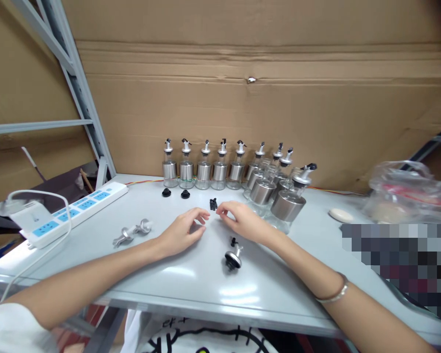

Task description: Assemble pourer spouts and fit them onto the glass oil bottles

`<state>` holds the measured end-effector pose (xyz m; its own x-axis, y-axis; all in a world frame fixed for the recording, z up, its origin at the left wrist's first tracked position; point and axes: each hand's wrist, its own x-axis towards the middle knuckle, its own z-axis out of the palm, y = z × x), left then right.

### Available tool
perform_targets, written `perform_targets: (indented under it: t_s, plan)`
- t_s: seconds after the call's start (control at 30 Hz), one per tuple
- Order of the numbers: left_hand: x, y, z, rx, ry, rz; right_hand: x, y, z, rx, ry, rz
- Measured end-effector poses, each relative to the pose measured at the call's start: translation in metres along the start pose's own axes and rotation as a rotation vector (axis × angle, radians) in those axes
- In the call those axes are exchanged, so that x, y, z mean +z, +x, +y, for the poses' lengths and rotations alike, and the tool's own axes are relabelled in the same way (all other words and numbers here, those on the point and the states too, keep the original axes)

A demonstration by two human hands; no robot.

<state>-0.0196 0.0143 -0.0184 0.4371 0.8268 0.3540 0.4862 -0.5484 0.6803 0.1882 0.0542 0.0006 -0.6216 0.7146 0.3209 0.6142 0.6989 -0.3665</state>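
Note:
My left hand (pixel 185 231) hovers over the middle of the table, thumb and fingers apart, nothing in it. Opposite it, my right hand (pixel 239 218) has its fingers loosely bent and apart from the thumb, the fingertips beside several small black plastic pieces (pixel 213 204). I see nothing held there. Closer to me lies a pourer spout with a black stopper base (pixel 232 260), a small black part at its tip. To the left of my left hand rest silver metal pourer spouts (pixel 124 236). Two black stoppers (pixel 185 194) sit farther back.
Several glass oil bottles with steel sleeves (pixel 219 171) and pourer tops line the cardboard wall (pixel 257 113), some clustered close to my right forearm. A power strip (pixel 81 208) with a white cable lies left. At right are a white oval object (pixel 340 215) and plastic bags (pixel 404 196).

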Motion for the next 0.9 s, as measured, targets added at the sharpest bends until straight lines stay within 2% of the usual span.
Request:
perform_targets:
  t_s: [0.1,0.2,0.3,0.4,0.57,0.67,0.8,0.9]
  plan:
    - [0.0,-0.004,0.007,0.192,0.099,-0.043,-0.011,-0.001,-0.001,-0.002,-0.048,0.028]
    - [0.003,-0.008,0.016,0.415,0.176,-0.208,-0.016,-0.002,-0.002,-0.001,-0.107,0.014]
    - [0.007,-0.01,0.022,0.524,0.233,-0.357,-0.013,-0.002,0.002,-0.021,-0.174,-0.007]
    - [0.009,-0.01,0.022,0.527,0.203,-0.376,-0.003,-0.003,0.012,-0.024,-0.219,-0.066]
    - [0.006,-0.009,0.017,0.413,0.07,-0.356,0.007,-0.003,0.024,0.001,-0.152,-0.163]
    - [0.004,-0.01,0.018,0.403,0.079,-0.332,0.002,-0.002,0.02,0.056,-0.176,-0.164]
    - [0.004,-0.012,0.018,0.463,0.203,-0.382,-0.011,0.0,0.01,0.157,-0.243,-0.158]
    - [0.006,-0.011,0.016,0.443,0.149,-0.377,-0.014,0.001,0.01,0.235,-0.308,-0.168]
